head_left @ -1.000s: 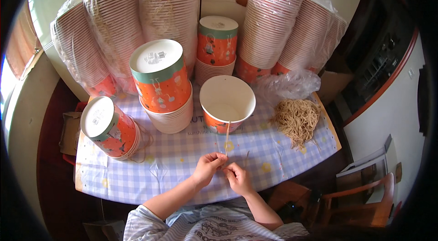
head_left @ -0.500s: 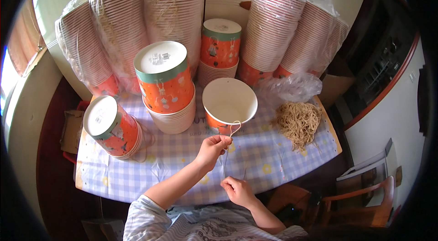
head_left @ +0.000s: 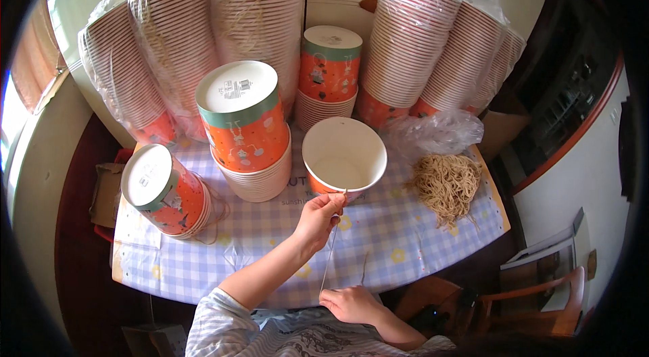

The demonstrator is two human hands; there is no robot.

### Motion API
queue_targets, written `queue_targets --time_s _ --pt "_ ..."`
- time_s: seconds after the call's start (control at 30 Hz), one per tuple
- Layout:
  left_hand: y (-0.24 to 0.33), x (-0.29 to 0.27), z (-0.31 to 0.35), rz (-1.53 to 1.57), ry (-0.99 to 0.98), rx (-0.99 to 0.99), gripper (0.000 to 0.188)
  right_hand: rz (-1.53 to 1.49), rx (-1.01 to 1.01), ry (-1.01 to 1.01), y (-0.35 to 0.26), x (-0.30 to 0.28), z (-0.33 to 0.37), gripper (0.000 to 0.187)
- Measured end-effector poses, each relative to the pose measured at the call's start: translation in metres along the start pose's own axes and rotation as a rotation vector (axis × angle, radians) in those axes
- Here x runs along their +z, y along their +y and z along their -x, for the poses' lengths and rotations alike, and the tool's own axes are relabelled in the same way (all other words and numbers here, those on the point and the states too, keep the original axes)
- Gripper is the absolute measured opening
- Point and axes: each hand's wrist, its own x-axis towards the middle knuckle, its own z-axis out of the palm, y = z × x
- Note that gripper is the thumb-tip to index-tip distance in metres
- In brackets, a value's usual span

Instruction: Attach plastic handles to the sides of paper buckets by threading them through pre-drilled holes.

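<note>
A white-lined orange paper bucket (head_left: 343,154) stands mouth up in the middle of the table. At its near rim my left hand (head_left: 316,222) is closed, pinching a tan string (head_left: 329,260) at a small knot or loop end. The string runs taut down from there to my right hand (head_left: 350,304), closed on it by the table's near edge. A short tail of string sticks up beyond the right hand's knuckles. Whether the string passes through the bucket's wall is hidden behind my left fingers.
A tangled heap of tan string (head_left: 447,188) lies right, beside crumpled clear plastic (head_left: 439,132). Upside-down bucket stacks stand left (head_left: 169,188), centre-left (head_left: 243,127) and behind (head_left: 329,73). Tall plastic-wrapped stacks (head_left: 257,32) line the wall. A wooden chair (head_left: 534,303) is at lower right.
The string loop that stood above my left fingers has shrunk to a small bit at the fingertips. My right hand has moved down and slightly left, drawing the string longer between the hands.
</note>
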Motion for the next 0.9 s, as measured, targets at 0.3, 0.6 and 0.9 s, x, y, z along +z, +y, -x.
queue_targets --time_s 0.3,0.6,0.9 --pt "0.005 0.013 -0.003 0.004 0.070 0.002 0.015 0.007 -0.022 -0.048 -0.012 -0.010 -0.007 0.012" --pt "0.010 0.017 -0.006 0.018 0.142 -0.013 0.017 -0.082 -0.161 -0.098 -0.006 0.001 -0.004 0.013" --pt "0.013 -0.006 -0.002 -0.198 0.113 0.056 0.018 -0.392 -0.167 -0.344 -0.001 -0.060 0.010 0.018"
